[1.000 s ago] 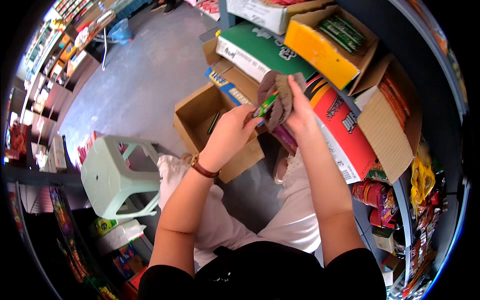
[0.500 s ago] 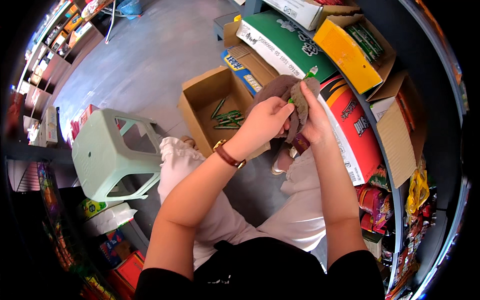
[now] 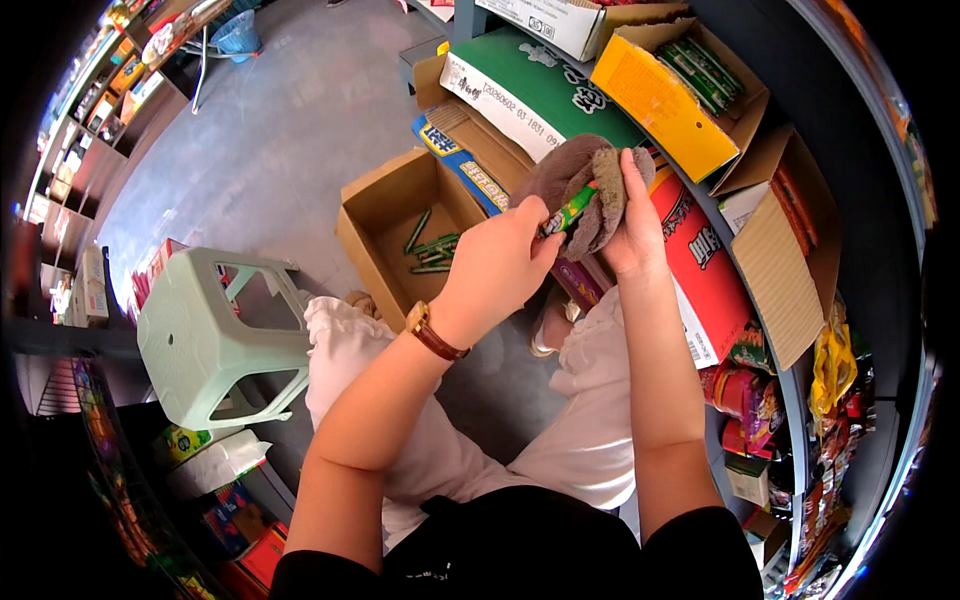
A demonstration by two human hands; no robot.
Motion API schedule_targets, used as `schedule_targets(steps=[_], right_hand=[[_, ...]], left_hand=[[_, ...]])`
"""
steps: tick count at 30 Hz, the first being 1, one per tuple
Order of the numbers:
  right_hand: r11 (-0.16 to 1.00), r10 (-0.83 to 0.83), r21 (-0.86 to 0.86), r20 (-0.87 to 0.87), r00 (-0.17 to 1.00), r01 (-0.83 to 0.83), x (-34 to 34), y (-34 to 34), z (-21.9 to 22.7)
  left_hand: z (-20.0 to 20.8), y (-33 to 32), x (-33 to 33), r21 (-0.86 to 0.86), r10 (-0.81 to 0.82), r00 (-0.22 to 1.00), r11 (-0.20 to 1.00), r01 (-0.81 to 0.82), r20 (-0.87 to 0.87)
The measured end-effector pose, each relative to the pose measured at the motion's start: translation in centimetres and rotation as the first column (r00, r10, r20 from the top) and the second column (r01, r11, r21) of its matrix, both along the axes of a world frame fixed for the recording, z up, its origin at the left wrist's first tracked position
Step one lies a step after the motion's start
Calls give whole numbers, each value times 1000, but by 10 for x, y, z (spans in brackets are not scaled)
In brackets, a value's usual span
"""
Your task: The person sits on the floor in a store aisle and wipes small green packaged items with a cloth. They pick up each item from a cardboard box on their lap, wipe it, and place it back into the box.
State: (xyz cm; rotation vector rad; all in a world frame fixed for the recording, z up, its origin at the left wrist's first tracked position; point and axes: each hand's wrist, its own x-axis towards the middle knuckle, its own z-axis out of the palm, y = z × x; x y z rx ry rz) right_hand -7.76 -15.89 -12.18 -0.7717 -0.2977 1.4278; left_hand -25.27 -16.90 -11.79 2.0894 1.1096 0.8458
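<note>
My right hand (image 3: 638, 228) cups a grey-brown cloth (image 3: 608, 222), bunched in folds, from its right side. My left hand (image 3: 505, 255), with a brown-strapped watch on the wrist, pinches the near end of a slim green-wrapped stick (image 3: 572, 208). The stick lies slantwise against the cloth, its far end touching the folds. Below and left of the hands, an open cardboard box (image 3: 385, 215) stands on the floor, with several similar green sticks (image 3: 432, 254) loose in its bottom.
A pale green plastic stool (image 3: 215, 330) stands at the left. On the right, a shelf carries a green carton (image 3: 560, 85), a red carton (image 3: 705, 270) and a yellow box (image 3: 660, 105) packed with green sticks. Bagged goods (image 3: 745, 400) hang lower right. A blue basket (image 3: 236, 36) is far back.
The green stick, mostly covered by cloth and fingers before, now shows along its length. My left hand has shifted down and left from the cloth, holding the stick's near end.
</note>
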Motion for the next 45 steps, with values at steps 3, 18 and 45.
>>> schedule_targets(steps=[3, 18, 45], right_hand=[[999, -45, 0, -3, 999, 45, 8, 3, -5], [970, 229, -40, 491, 840, -241, -46, -15, 4], [999, 33, -32, 997, 74, -15, 8, 4, -11]], left_hand=[[-3, -1, 3, 42, -2, 1000, 999, 1, 30], [-1, 16, -6, -649, 264, 756, 713, 265, 598], [-226, -1, 12, -376, -432, 395, 901, 215, -811]])
